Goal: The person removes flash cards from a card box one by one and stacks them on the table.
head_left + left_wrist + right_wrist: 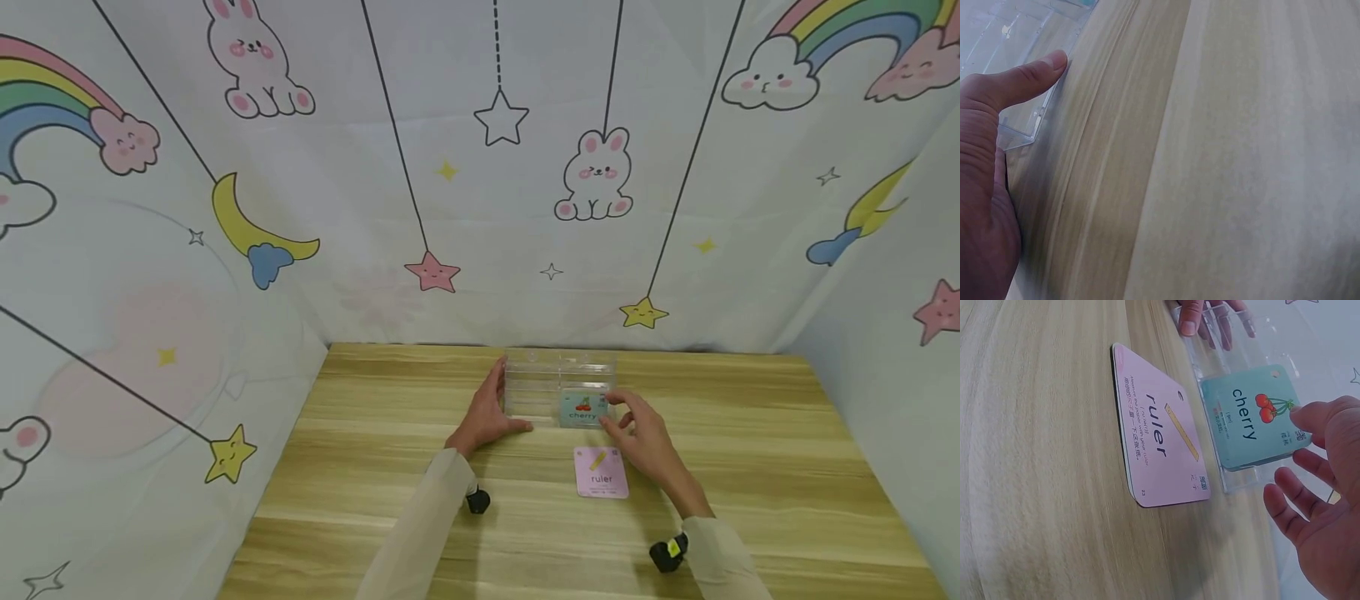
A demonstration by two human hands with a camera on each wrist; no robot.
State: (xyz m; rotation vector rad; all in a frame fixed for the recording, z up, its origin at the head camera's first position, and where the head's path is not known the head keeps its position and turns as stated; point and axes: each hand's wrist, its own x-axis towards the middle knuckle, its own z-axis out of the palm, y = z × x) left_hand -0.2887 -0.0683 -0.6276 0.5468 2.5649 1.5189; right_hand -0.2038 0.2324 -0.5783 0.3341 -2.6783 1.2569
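Observation:
A clear plastic box [534, 400] with several compartments stands near the back of the table. My left hand [486, 417] holds its left side, thumb along the front edge; in the left wrist view that thumb [1035, 78] lies over the rim. A teal card stack with "cherry" on top [1250, 419] sits in the box's front right part. At the stack's right edge, my right hand [637, 433] pinches it, one fingertip on its face, the other fingers [1291, 487] loosely bent. A pink "ruler" card stack [600, 473] lies flat in front of the box.
A wood-grain table [360, 533] spreads around the box. White cloth walls [465, 200] printed with rabbits, stars and rainbows rise at the back and both sides. Black wrist cameras [477, 501] sit at both cuffs.

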